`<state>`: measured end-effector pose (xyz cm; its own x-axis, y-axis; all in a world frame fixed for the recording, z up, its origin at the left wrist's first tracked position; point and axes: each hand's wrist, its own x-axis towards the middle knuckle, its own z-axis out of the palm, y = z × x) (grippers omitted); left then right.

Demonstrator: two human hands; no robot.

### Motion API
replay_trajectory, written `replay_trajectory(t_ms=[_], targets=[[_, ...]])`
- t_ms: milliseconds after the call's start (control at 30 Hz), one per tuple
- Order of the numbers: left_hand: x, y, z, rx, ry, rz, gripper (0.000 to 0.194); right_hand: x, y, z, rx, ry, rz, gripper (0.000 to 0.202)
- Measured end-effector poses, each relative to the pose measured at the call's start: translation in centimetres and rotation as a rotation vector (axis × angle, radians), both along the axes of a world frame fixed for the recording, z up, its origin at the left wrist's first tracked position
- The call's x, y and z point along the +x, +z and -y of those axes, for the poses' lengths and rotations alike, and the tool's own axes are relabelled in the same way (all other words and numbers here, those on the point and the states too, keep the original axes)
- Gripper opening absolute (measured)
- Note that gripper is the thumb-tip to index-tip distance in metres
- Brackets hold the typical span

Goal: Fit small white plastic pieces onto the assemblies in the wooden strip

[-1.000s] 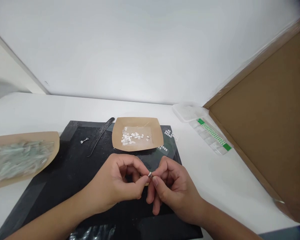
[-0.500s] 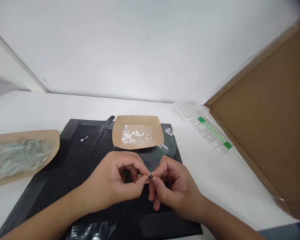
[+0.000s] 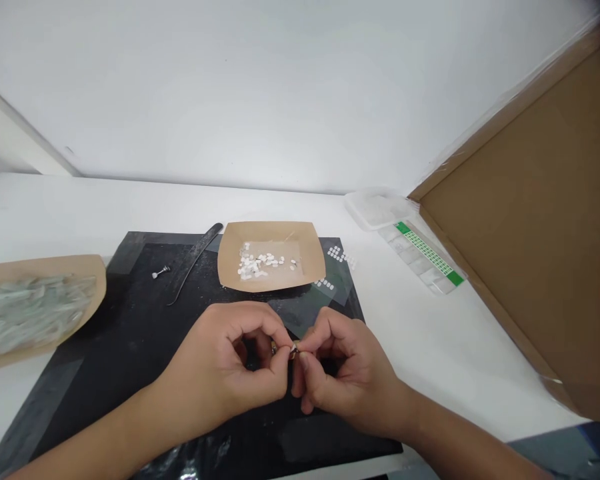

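My left hand (image 3: pixel 240 353) and my right hand (image 3: pixel 347 373) meet above the black mat (image 3: pixel 120 360), thumb and forefinger of each pinched together. Between the fingertips sits a tiny piece (image 3: pixel 294 351), part pale and part dark, mostly covered so that its exact kind is unclear. Just beyond the hands stands a brown paper tray (image 3: pixel 270 230) holding many small white oval pads (image 3: pixel 253 268). A little silver fitting with a pale end (image 3: pixel 161 272) lies on the mat to the left, near a curved black nail file (image 3: pixel 195 263).
At far left, a second paper tray (image 3: pixel 97 267) holds many clear, greenish strips. Sheets of white dots (image 3: pixel 341 255) lie by the mat's right edge. Further right are a clear compartment box with a green label (image 3: pixel 427 257) and an upright cardboard panel (image 3: pixel 525 220).
The view has shifted slightly, so most things sit a little higher and further left. Both hands keep their pinch on the tiny piece, with only small finger movement.
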<state>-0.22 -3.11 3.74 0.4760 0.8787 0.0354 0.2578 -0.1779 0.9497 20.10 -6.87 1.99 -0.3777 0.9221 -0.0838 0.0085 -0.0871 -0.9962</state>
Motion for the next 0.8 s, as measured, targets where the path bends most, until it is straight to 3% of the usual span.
replay_trajectory(t_ms=[800], targets=[[-0.10, 0.44, 0.38, 0.283, 0.020, -0.165, 0.012, 0.01, 0.21, 0.03, -0.018, -0.023, 0.087, 0.018]])
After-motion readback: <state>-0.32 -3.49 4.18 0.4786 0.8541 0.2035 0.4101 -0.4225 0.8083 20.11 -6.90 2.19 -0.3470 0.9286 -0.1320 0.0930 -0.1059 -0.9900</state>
